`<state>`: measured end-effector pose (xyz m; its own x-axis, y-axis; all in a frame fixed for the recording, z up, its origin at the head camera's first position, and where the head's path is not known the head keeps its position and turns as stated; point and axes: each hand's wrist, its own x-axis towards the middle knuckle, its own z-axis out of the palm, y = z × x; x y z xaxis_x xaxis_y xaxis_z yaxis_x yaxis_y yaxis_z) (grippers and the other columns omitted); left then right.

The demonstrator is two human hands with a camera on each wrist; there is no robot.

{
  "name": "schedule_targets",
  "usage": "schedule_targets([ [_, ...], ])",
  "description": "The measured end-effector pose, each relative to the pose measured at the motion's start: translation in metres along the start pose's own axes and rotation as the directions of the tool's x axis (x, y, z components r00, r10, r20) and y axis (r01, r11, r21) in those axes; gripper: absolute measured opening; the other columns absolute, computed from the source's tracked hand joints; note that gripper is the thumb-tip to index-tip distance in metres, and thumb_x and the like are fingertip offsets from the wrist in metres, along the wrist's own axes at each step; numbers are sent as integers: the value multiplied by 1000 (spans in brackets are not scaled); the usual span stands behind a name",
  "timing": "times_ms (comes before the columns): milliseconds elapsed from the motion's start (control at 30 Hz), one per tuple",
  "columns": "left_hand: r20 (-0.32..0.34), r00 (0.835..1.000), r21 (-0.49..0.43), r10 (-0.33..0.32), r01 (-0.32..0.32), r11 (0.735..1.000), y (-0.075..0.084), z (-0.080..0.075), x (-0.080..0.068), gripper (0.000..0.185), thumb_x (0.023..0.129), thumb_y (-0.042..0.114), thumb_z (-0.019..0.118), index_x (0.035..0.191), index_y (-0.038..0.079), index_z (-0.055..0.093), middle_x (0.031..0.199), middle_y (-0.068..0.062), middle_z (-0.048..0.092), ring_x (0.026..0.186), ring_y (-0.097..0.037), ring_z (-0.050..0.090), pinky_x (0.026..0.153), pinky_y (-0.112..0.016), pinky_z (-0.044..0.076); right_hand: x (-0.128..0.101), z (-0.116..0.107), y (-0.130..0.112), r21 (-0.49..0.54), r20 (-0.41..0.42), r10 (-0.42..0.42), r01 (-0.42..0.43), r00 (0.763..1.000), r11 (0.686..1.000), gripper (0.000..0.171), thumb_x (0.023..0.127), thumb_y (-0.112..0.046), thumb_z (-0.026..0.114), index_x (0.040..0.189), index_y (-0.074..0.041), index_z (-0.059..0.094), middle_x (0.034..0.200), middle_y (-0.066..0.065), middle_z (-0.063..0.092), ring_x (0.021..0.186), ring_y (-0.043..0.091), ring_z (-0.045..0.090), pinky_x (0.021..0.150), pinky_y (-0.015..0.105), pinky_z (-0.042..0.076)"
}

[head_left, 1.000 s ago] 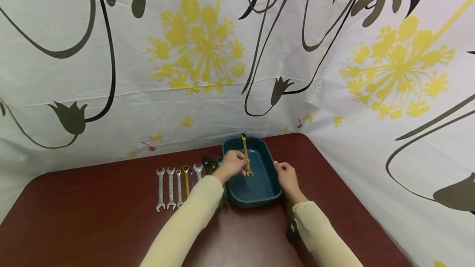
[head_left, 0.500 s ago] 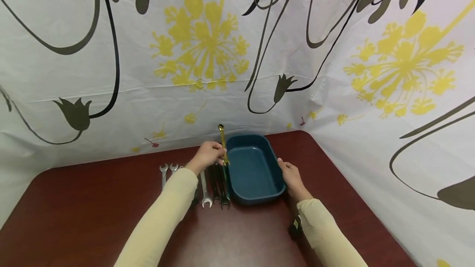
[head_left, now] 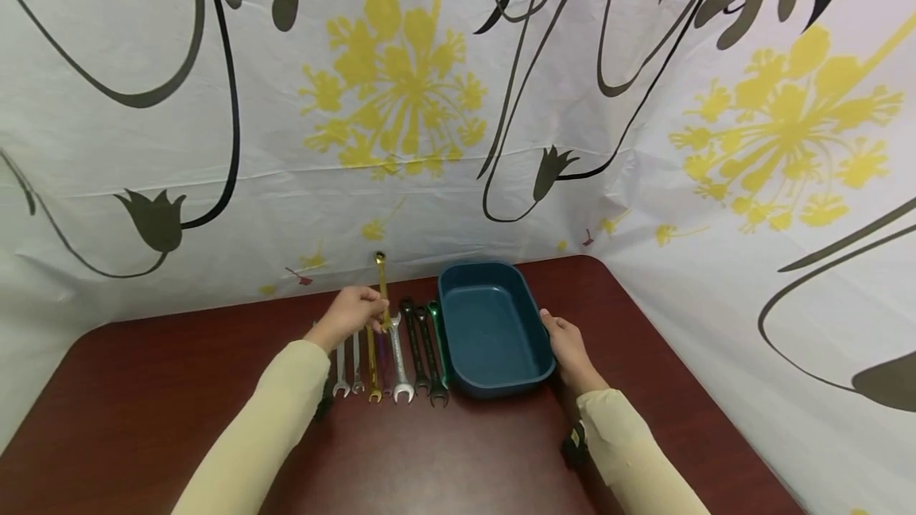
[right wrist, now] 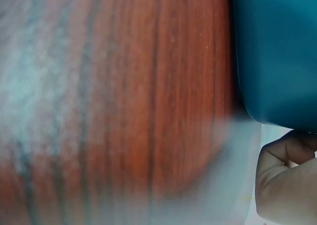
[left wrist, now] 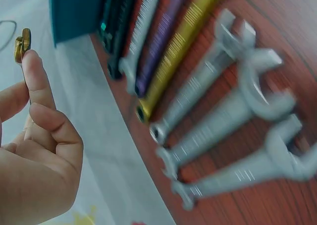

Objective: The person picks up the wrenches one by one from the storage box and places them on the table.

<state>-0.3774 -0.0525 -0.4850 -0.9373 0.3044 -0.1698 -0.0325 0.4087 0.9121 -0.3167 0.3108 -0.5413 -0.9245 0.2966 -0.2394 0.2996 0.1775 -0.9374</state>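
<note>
My left hand (head_left: 361,310) pinches a gold wrench (head_left: 382,280) by its lower part. The wrench stands nearly upright above a row of wrenches (head_left: 390,360) lying side by side on the dark red table (head_left: 179,404). In the left wrist view, the fingers (left wrist: 37,86) hold the gold wrench's ring end (left wrist: 21,44) above silver (left wrist: 218,76), gold (left wrist: 181,49) and purple (left wrist: 161,39) wrenches. An empty blue tray (head_left: 533,376) sits right of the row. My right hand (head_left: 565,344) holds the tray's right rim, and its curled fingers (right wrist: 290,178) show beside the tray wall (right wrist: 277,56).
A white sheet printed with yellow flowers and dark stems (head_left: 401,94) hangs close behind and to the right of the table. Black and green wrenches (head_left: 428,348) lie right against the tray's left wall. Bare tabletop lies to the left and near me.
My left hand has carried the gold wrench out of the tray and leftward, past the tray's left rim to above the row. My right hand stayed on the tray.
</note>
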Motion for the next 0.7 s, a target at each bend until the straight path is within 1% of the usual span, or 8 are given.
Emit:
schedule_targets([
  [67, -4, 1000, 0, -9, 9, 1000, -5, -8, -3, 32, 100, 13, 51, 121, -11, 55, 96, -13, 60, 64, -9, 61, 79, -42, 53, 0, 0, 0, 1, 0, 1, -1, 1000, 1000, 50, 102, -46, 40, 110, 1, 54, 82, 0, 54, 74, 13, 52, 68, 29, 45],
  [167, -19, 999, 23, -34, 34, 999, -13, -20, -9, 33, 100, 14, 51, 122, -10, 54, 98, -13, 61, 64, -9, 62, 78, -41, 53, 1, 0, 0, -2, 6, -3, 3, 1000, 1000, 49, 102, -46, 40, 109, 0, 52, 82, 0, 52, 75, 13, 51, 68, 29, 44],
  [233, -28, 999, 36, -41, 42, 998, -18, -28, -13, 34, 100, 14, 50, 123, -11, 53, 99, -14, 61, 64, -10, 62, 79, -42, 53, 1, 0, -1, -1, 7, -5, 5, 1000, 1000, 47, 102, -46, 40, 108, 0, 52, 82, 0, 52, 75, 13, 50, 69, 29, 43],
  [367, -47, 998, 50, -52, 54, 997, -31, -40, -21, 34, 100, 14, 50, 122, -12, 53, 94, -13, 61, 64, -10, 63, 76, -41, 52, 1, 0, -2, -3, 3, -10, 10, 1000, 1000, 45, 102, -45, 40, 101, -2, 51, 77, -1, 48, 72, 14, 48, 67, 30, 42],
  [467, -60, 995, 52, -74, 77, 996, -42, -47, -27, 34, 100, 15, 49, 121, -12, 53, 89, -9, 61, 63, -9, 62, 72, -38, 50, 0, 0, -2, -10, -3, -14, 14, 1000, 1000, 44, 102, -45, 39, 97, -2, 50, 74, -1, 46, 70, 14, 47, 66, 30, 41],
  [567, -75, 993, 66, -93, 98, 993, -51, -53, -31, 34, 101, 16, 49, 121, -11, 53, 86, -5, 62, 63, -8, 62, 68, -35, 46, 0, 0, -1, -22, -6, -18, 18, 1000, 1000, 46, 102, -47, 40, 98, -2, 51, 74, -1, 46, 71, 14, 47, 66, 30, 41],
  [700, -99, 989, 81, -107, 115, 990, -60, -57, -34, 34, 100, 15, 49, 119, -12, 54, 85, -7, 63, 61, -7, 62, 64, -33, 44, -1, 2, -1, -29, -11, -19, 19, 1000, 999, 46, 100, -50, 41, 91, -5, 49, 71, -2, 42, 69, 14, 44, 65, 30, 39],
])
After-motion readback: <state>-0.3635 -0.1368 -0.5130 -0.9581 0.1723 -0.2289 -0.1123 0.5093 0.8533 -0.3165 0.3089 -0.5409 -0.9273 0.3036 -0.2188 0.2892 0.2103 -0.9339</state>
